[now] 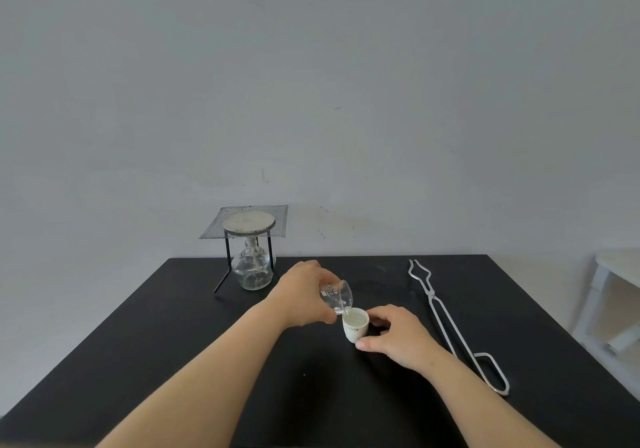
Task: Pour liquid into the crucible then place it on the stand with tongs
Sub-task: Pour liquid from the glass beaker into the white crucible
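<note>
A small white crucible (354, 328) stands upright on the black table (173, 343), with pale liquid inside. My right hand (398, 335) grips it from the right, thumb and fingers on its wall. My left hand (303, 295) holds a small glass beaker (337, 297) tipped to the right, its lip over the crucible's rim, and a thin stream runs down into the crucible. The metal tongs (450, 323) lie flat on the table to the right of my right hand. The stand (244, 227), a black tripod topped with wire gauze and a round grey pad, sits at the table's far left.
A glass alcohol burner (252, 271) stands under the tripod. A grey wall rises behind the table. A white piece of furniture (613, 295) is beyond the table's right edge.
</note>
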Demonstrator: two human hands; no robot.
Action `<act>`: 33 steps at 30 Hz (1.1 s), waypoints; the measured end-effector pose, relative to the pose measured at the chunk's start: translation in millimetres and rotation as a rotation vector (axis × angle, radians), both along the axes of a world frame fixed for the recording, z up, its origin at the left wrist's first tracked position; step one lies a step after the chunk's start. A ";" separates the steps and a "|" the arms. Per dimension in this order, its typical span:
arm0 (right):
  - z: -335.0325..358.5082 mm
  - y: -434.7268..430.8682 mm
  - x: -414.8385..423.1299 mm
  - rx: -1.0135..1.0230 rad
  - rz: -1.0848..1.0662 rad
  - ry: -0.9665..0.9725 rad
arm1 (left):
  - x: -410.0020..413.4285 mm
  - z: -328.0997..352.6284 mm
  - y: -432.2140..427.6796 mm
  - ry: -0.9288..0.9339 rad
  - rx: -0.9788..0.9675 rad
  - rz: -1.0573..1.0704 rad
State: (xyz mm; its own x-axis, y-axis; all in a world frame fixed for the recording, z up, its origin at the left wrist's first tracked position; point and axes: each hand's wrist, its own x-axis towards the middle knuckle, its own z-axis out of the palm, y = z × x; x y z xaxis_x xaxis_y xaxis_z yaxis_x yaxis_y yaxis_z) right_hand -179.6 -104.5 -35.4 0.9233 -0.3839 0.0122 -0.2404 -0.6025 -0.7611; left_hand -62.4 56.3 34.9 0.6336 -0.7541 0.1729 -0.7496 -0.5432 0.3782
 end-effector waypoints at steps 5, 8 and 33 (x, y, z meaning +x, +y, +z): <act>0.2 -0.1 -0.1 0.001 0.008 0.000 | 0.7 1.7 -0.2 0.001 -0.004 0.001; 0.5 -0.7 0.3 -0.002 0.008 0.007 | 0.3 2.8 -0.4 0.000 -0.008 0.001; 0.9 1.0 -1.4 0.044 -0.007 -0.003 | 0.8 -17.2 7.4 0.282 -0.182 0.084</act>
